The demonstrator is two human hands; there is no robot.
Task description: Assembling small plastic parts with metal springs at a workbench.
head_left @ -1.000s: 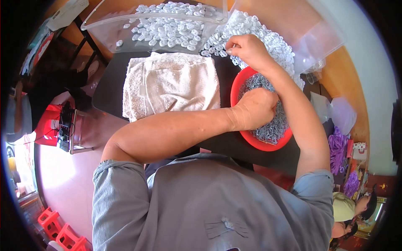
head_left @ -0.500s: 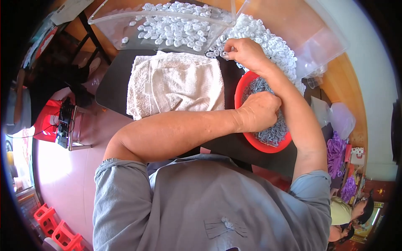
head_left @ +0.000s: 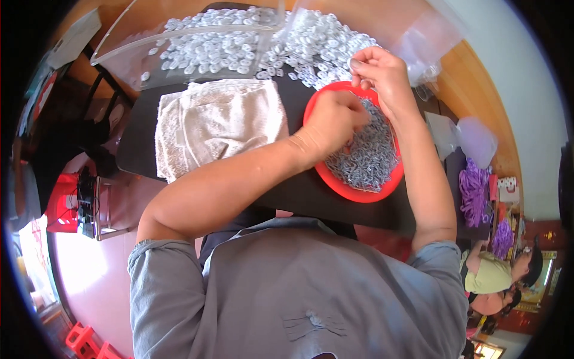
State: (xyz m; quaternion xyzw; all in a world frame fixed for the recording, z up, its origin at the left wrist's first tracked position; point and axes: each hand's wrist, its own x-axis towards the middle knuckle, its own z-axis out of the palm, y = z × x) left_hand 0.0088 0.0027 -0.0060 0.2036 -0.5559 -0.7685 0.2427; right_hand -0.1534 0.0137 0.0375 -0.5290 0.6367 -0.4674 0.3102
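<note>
My right hand [head_left: 381, 75] is raised over the far rim of a red bowl [head_left: 359, 194], pinching a small white plastic piece [head_left: 351, 63] between thumb and fingertips. The bowl is filled with small grey metal parts [head_left: 365, 158], too fine to name surely. Over the bowl's left side is my left hand [head_left: 335, 119], its fingers curled together and slightly blurred; whatever they hold is hidden. Many similar white plastic pieces [head_left: 323, 39] lie heaped beyond the bowl, spilling onto the dark table [head_left: 263, 191].
A folded cream towel [head_left: 221, 122] lies left of the bowl. Behind it, a clear plastic bin [head_left: 128, 51] on its side contains more white pieces. Purple strips [head_left: 475, 188] hang at the right, where two people [head_left: 493, 272] sit farther off. Red stools [head_left: 81, 341] stand lower left.
My right hand has drawn back from the white heap to above the bowl with a white piece. My left hand has risen from the grey parts toward it. The whole view has shifted slightly.
</note>
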